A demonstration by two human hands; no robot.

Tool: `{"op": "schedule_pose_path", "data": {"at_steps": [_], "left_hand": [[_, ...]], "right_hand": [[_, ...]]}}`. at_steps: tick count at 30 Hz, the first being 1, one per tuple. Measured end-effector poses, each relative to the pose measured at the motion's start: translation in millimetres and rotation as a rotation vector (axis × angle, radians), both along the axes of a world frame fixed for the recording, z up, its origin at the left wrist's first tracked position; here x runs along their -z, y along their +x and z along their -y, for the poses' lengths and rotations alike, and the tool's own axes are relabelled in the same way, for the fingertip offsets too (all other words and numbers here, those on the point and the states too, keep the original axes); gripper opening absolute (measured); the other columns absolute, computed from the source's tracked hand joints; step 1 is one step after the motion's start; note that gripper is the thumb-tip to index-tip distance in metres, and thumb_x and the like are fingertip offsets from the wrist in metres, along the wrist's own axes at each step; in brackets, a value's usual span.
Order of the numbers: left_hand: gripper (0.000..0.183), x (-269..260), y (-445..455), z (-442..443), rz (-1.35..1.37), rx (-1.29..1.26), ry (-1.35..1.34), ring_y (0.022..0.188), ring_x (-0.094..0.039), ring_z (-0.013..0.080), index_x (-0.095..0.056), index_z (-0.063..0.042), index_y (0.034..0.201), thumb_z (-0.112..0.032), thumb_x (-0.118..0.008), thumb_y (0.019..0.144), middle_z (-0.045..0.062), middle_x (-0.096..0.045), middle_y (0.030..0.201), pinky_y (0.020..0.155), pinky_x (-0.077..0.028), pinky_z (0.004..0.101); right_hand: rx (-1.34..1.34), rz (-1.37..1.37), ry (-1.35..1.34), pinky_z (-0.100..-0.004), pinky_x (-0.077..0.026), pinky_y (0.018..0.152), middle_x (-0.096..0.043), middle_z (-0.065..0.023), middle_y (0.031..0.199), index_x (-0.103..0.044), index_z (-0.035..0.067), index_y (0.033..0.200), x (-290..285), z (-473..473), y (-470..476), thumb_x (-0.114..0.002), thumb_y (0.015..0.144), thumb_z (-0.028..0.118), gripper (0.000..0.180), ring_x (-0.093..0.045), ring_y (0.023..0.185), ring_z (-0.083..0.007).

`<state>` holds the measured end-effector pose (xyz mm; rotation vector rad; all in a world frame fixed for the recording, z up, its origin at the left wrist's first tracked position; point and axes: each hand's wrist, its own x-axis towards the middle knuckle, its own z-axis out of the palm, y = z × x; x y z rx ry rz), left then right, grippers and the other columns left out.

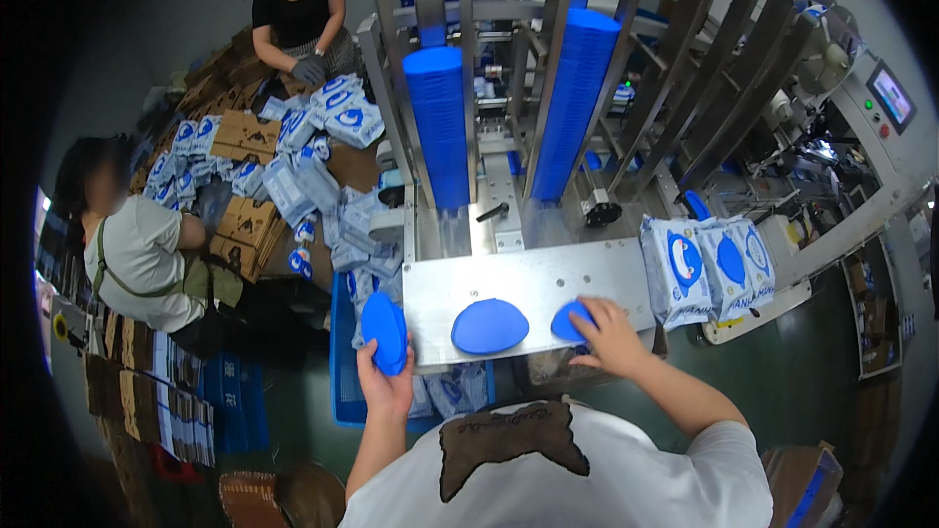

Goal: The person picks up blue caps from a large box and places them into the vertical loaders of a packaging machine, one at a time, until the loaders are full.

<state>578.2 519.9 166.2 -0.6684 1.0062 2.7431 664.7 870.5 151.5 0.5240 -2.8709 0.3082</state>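
Observation:
My left hand (387, 385) holds blue oval plastic lids (384, 334) at the left end of a metal plate (528, 271); they look like a small stack. A separate blue lid (490, 328) lies on the plate between my hands. The fingers of my right hand (615, 337) rest on another blue lid (566, 323) near the plate's right front edge. They cover part of it, and whether they grip it is unclear. Just right of the plate stand white-and-blue wipes packs (678, 271) with blue lids on their fronts.
Tall stacks of blue lids (438, 132) (572, 110) stand between metal guide rails (678, 51) behind the plate. A blue crate (352, 403) with packs sits below left. Two people (139, 257) (301, 7) are beside piled packs and cartons (246, 136). A control screen (891, 95) is at right.

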Motion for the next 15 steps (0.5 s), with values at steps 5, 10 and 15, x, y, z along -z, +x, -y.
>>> {"op": "schedule_pose_path", "data": {"at_steps": [5, 10, 15], "left_hand": [[0.052, 4, 6, 4, -0.008, -0.058, 0.023, 0.093, -0.061, 0.025, -0.043, -0.001, 0.124, -0.026, -0.057, 0.081, 0.014, -0.058, 0.109, 0.071, -0.051, 0.0295], [0.05, 2, 13, 13, -0.024, -0.147, 0.021, 0.09, -0.061, 0.0254, -0.044, 0.0, 0.123, -0.025, -0.058, 0.081, 0.014, -0.058, 0.105, 0.07, -0.053, 0.0277], [0.053, 7, 17, 12, -0.047, -0.171, 0.0, 0.096, -0.06, 0.0246, -0.043, -0.002, 0.126, -0.029, -0.055, 0.081, 0.013, -0.058, 0.112, 0.072, -0.05, 0.0304]], "right_hand": [[-0.115, -0.04, -0.07, -0.0416, -0.048, 0.083, -0.058, -0.0154, 0.111, -0.055, 0.005, 0.102, -5, -29, -3, -0.067, 0.066, 0.015, 0.039, -0.057, 0.096, -0.0314], [-0.026, -0.687, -0.29, -0.0415, -0.046, 0.074, -0.057, -0.0169, 0.093, -0.056, 0.001, 0.097, -205, -61, -143, -0.061, 0.067, 0.01, 0.032, -0.055, 0.086, -0.0331], [0.114, -1.471, 0.174, -0.0407, -0.042, 0.09, -0.064, -0.0077, 0.081, -0.056, 0.008, 0.101, -391, -56, -249, -0.058, 0.079, 0.007, 0.022, -0.063, 0.081, -0.0244]]}}
